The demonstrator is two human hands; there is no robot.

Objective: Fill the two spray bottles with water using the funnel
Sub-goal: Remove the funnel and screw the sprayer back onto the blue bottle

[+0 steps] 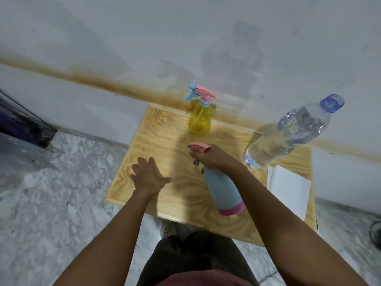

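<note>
i am clamping right hand [214, 157] fingers round the head of the blue spray bottle [222, 188] on the desk [160, 129], left hand [149, 176] fingers apart; unscrewing looks next, yellow spray bottle [200, 118] waiting behind.

Both bare forearms reach forward from the bottom edge of the view. The left hand [149, 176] lies palm-down over the surface [165, 124], fingers straight and slightly spread, holding nothing. The right hand [208, 156] is further forward, its fingers curled tight round the neck of the blue spray bottle [222, 188].
</note>
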